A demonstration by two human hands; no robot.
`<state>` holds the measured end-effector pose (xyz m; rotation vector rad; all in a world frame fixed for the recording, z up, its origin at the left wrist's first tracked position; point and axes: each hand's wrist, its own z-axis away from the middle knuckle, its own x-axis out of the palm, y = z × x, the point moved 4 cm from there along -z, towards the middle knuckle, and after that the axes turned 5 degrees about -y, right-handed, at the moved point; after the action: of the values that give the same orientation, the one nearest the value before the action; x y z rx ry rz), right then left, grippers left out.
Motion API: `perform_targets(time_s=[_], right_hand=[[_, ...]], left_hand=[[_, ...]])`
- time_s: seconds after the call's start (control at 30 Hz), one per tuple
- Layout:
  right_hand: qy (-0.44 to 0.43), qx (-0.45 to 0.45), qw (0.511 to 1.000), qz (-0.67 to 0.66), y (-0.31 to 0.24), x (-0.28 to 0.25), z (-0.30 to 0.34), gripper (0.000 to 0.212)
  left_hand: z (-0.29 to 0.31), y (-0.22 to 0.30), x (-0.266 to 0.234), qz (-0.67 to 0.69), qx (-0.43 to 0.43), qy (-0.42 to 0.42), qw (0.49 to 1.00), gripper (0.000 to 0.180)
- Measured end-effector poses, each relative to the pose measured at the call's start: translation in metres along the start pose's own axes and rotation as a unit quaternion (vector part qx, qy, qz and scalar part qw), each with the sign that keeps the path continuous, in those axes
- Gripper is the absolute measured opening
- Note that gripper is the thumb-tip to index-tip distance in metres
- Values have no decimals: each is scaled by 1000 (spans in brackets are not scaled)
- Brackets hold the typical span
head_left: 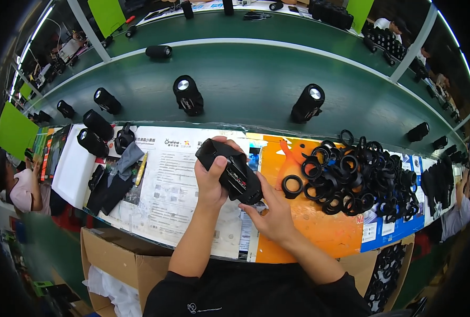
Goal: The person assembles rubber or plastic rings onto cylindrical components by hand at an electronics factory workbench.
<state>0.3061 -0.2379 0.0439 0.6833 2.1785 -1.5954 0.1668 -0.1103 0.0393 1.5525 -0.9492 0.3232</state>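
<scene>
A black cylindrical speaker (pixel 228 170) is held tilted above the white printed sheet on the table. My left hand (pixel 210 184) is wrapped round its upper left part, thumb across the top. At the lower right end, the fingers and thumb of my right hand (pixel 275 215) grip the rim. Just right of my right hand lies a loose black ring (pixel 292 178), beside a heap of similar black rings (pixel 351 164) on an orange printed sheet (pixel 298 232).
Beyond the table, a green conveyor (pixel 245 79) bears several black speakers, including one with a silver end (pixel 188 95). On the left are more speakers (pixel 93 141), dark cloth (pixel 112 193) and a yellow pen (pixel 141 169). Cardboard boxes (pixel 110 251) stand below; people sit at both sides.
</scene>
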Motion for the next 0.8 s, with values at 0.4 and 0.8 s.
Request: perform_targets(time_s=[0.4, 0.8], right_hand=[[-12, 66, 981, -182, 19, 2, 13, 89], [-16, 94, 981, -171, 17, -6, 16, 91]], left_hand=[[8, -19, 5, 34, -78, -91, 992, 82], [12, -32, 11, 41, -99, -71, 992, 67]])
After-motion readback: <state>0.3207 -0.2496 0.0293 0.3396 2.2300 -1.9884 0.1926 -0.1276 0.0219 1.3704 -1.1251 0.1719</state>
